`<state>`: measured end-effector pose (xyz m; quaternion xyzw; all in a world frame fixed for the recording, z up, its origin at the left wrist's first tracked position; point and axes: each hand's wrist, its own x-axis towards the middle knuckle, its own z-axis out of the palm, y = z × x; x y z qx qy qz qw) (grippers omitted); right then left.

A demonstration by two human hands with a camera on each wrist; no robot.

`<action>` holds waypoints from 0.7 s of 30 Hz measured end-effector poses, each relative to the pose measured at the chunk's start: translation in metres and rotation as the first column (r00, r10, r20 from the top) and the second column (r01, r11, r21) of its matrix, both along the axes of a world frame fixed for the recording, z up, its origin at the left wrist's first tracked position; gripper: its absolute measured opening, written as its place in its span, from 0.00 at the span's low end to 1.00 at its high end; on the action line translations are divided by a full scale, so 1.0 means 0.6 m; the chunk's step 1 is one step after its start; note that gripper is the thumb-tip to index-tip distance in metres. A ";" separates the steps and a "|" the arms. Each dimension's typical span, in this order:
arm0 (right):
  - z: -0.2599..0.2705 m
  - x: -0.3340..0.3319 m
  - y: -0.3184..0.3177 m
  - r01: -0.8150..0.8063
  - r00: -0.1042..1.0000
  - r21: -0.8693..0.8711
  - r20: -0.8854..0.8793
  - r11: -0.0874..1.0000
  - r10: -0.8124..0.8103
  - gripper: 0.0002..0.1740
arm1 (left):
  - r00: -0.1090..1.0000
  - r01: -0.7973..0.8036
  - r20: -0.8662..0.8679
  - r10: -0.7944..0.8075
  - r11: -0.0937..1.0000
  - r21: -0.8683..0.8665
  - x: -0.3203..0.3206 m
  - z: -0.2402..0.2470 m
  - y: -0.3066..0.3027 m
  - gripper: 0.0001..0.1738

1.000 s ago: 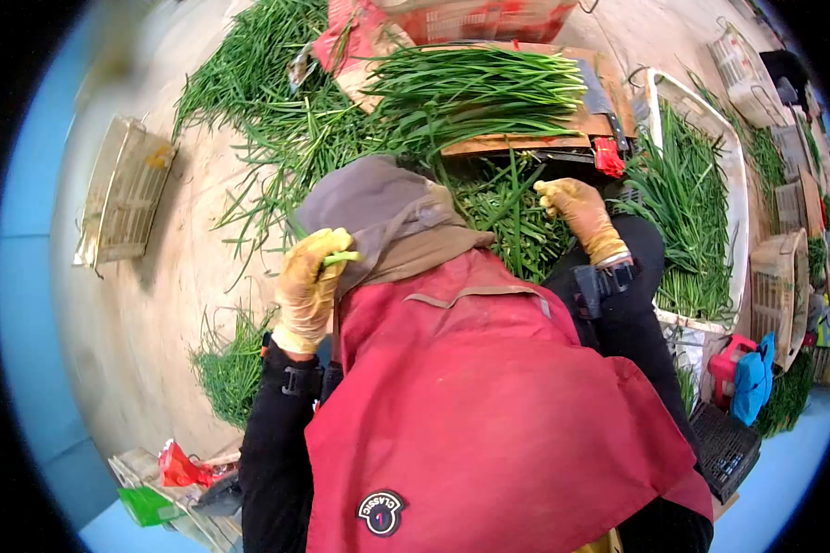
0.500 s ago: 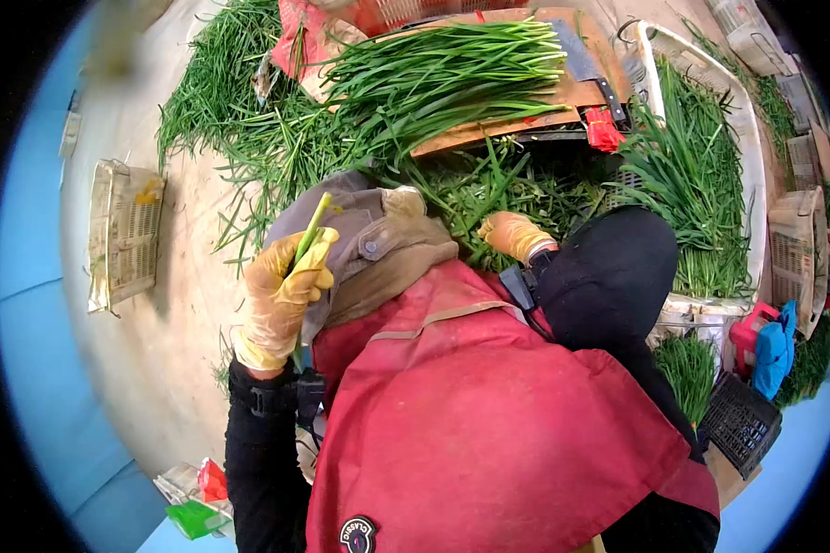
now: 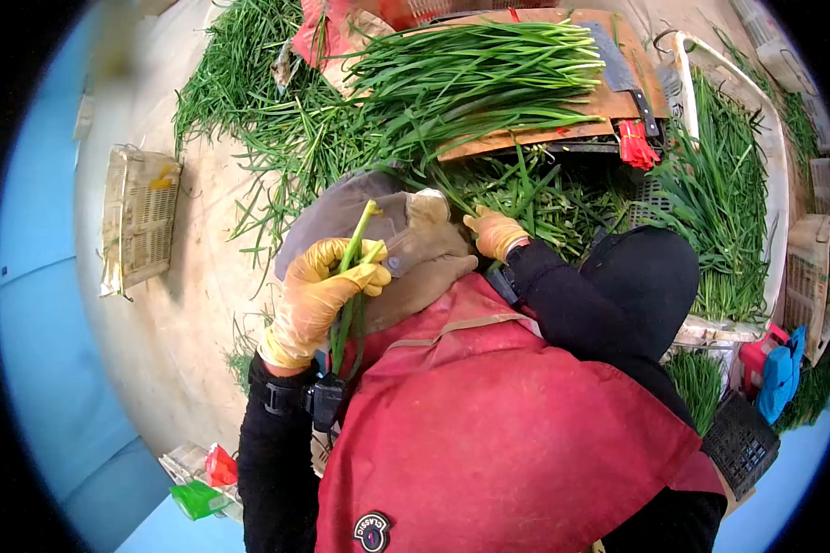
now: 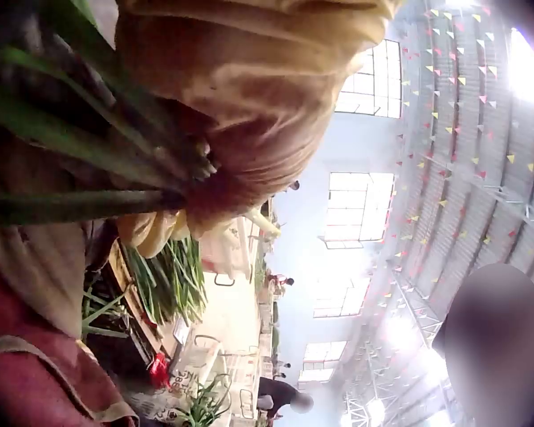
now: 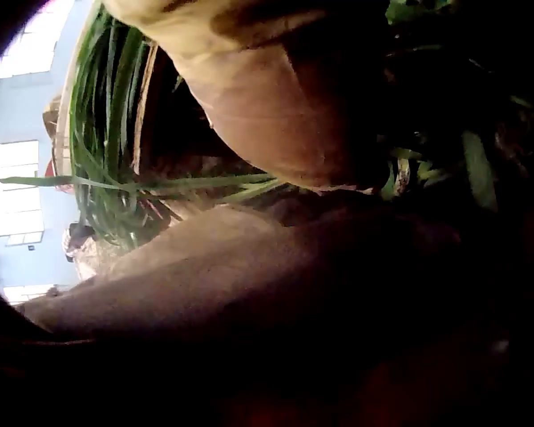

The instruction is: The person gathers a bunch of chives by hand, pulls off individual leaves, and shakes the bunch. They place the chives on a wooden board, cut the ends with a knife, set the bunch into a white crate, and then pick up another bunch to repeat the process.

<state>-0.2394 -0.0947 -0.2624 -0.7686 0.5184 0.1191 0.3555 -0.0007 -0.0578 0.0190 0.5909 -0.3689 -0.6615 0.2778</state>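
In the head view my gloved left hand (image 3: 314, 300) grips a few garlic chive stalks (image 3: 350, 263), pale cut ends up, leaves hanging past the wrist. The left wrist view shows their leaves (image 4: 80, 142) close beside the glove. My gloved right hand (image 3: 496, 232) is low by the bent knee, over loose green trimmings (image 3: 553, 198). A long green leaf (image 5: 205, 185) reaches the right glove, and the curled fingers pinch it; the fingertips are hidden in shadow. Ahead, a thick bunch of garlic chives (image 3: 480, 78) lies across a brown board (image 3: 650, 64).
A cleaver (image 3: 622, 74) and red ties (image 3: 636, 146) are at the board's right end. On the right stands a white crate (image 3: 779, 203) of chives. More loose chives (image 3: 240, 83) cover the floor at upper left, near an upright pale crate (image 3: 143, 221).
The left hand has risen, then shifted right, its stalks turning upright and showing more length. My right hand has moved left and down from the board's front toward the lap.
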 end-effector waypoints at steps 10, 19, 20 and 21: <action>0.029 -0.002 -0.021 -0.101 0.995 0.074 0.005 0.992 0.100 0.28 | 1.000 -0.016 0.010 0.016 0.999 -0.039 0.002 0.011 -0.003 0.08; 0.002 -0.007 -0.037 0.023 0.994 0.015 0.110 1.000 -0.025 0.17 | 0.998 -0.050 -0.052 0.047 0.997 -0.052 0.012 0.012 0.004 0.11; 0.012 -0.023 -0.034 0.158 0.958 0.048 0.236 0.986 -0.165 0.15 | 0.996 -0.053 -0.077 0.049 0.997 -0.057 0.014 0.009 0.002 0.11; 0.030 -0.038 -0.028 0.288 0.887 0.098 0.346 0.953 -0.304 0.12 | 0.997 -0.043 -0.070 0.040 0.998 -0.053 0.014 0.010 0.001 0.11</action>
